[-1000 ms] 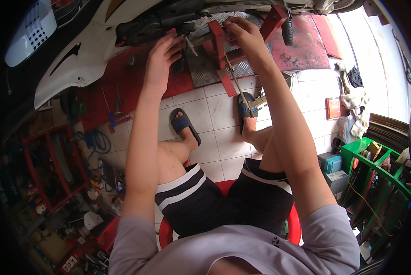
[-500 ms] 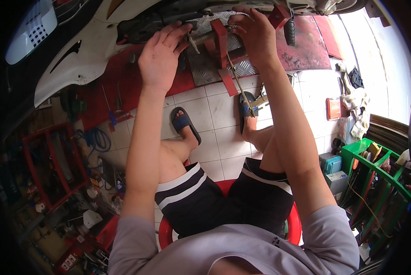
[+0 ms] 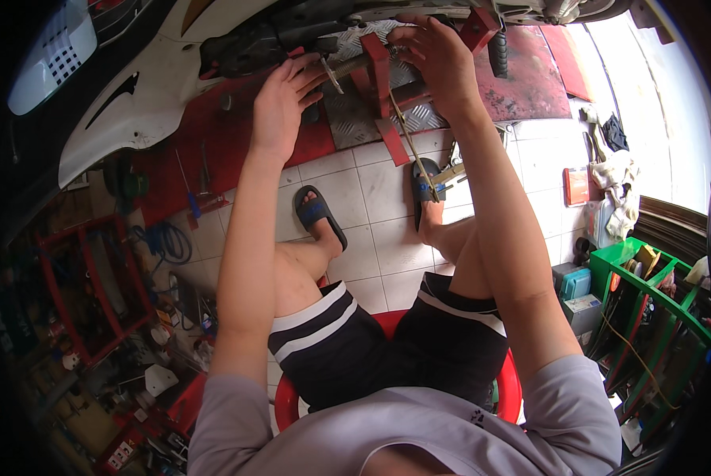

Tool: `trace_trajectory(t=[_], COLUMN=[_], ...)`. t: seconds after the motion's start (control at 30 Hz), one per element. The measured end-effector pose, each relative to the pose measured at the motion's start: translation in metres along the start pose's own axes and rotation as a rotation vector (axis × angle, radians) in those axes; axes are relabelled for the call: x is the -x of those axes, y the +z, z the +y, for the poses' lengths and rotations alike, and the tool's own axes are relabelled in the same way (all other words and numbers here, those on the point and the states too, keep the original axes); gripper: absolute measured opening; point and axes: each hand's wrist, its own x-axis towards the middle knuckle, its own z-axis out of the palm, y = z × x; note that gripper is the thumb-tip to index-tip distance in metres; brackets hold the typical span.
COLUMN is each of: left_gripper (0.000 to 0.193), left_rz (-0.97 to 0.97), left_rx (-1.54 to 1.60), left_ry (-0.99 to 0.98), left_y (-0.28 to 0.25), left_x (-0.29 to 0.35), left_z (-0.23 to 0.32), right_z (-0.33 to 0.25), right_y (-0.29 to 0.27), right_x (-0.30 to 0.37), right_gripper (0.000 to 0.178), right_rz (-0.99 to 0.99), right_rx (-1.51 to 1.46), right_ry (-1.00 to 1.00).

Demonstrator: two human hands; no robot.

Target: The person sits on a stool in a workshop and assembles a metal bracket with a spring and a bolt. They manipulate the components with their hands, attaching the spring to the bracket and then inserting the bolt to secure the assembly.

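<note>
My left hand (image 3: 280,107) is raised at the upper middle, its fingers stretched out and thumb apart. Its fingertips are at a metal rod (image 3: 349,67) with a thin metal plate (image 3: 333,78) across it; whether they touch is unclear. The rod runs toward a red upright metal bracket (image 3: 378,67). On the bracket's other side, my right hand (image 3: 444,70) bends its fingers in close to it; what they pinch is hidden. A thin bent rod (image 3: 409,139) hangs below the bracket, near a metal lever (image 3: 449,174). Above is a motorcycle's white body panel (image 3: 145,87).
A red platform (image 3: 522,79) with a tread-metal strip lies under the bracket. Screwdrivers (image 3: 187,186) rest at its left edge. A green tool rack (image 3: 649,293) stands right, a red metal frame (image 3: 94,285) left. My feet in black slides (image 3: 317,210) are on white tiles.
My left hand has drawn back slightly down from the rod, and its fingers are spread more, uncovering more of the rod. The right hand has shifted slightly left, with its fingers still bent.
</note>
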Motion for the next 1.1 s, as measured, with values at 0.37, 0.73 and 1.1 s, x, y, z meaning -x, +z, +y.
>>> trace_trajectory(t=[0.37,0.73,1.1], left_gripper=[0.060,0.056,0.053], left_rz=[-0.046,-0.035,-0.102], left_rx=[0.048,-0.101,0.051], left_ry=[0.223,0.204,0.241], left_y=[0.005,0.005,0.006], left_x=[0.001,0.000,0.000], left_z=[0.006,-0.004,-0.001], right_z=[-0.010,-0.002,-0.009], right_y=[-0.011,-0.006,-0.015], right_x=[0.002,0.003,-0.001], right_gripper=[0.043,0.043,0.044], right_rz=[0.058,-0.024,-0.136], right_rx=[-0.092,0.053,-0.226], right_ry=[-0.131,-0.033,-0.091])
